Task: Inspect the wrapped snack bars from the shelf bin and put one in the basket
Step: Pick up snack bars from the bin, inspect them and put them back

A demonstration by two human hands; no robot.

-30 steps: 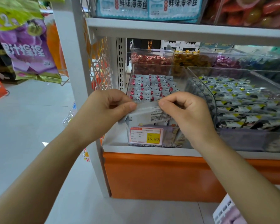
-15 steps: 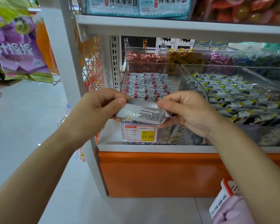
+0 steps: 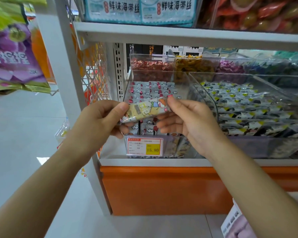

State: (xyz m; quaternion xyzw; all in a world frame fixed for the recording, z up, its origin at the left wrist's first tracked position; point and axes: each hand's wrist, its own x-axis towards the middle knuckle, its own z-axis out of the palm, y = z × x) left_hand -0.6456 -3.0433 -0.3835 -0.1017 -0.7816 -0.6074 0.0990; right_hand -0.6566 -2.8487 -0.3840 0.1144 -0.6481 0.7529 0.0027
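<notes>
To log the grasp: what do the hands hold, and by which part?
One wrapped snack bar: left hand pinches its left end, right hand its right end.

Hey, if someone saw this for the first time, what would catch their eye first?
First the snack bar in its cartoon wrapper, mid-frame, pinched at its ends by the left hand and right hand in front of the clear bin. Next the price tag on the bin's front just below the hands, with 15.80 on yellow. To the right lies a heap of yellow-and-black packets.
</notes>
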